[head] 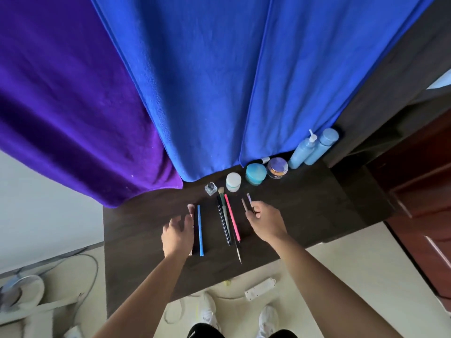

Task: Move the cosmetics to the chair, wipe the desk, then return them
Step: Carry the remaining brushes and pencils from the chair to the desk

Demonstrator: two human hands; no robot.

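dark wood desk (292,215) | two pale-blue bottles (314,148) upright, back right | three jars (255,174) beside them | pencils (200,230) flat mid-desk | my right hand (264,219) pinches two small brushes (249,198)

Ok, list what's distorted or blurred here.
Head view: the wide-angle lens bows the dark wooden desk and fans the blue hanging cloth outward; the left hand looks soft at its fingertips; the right hand, pinching a purple-tipped brush, is sharp; lighting even, no glare.

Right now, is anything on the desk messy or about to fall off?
Mostly tidy. One thin brush lies apart from the other sticks, its tip close to the desk's front edge, so it could get knocked off. Nothing looks spilled or broken.
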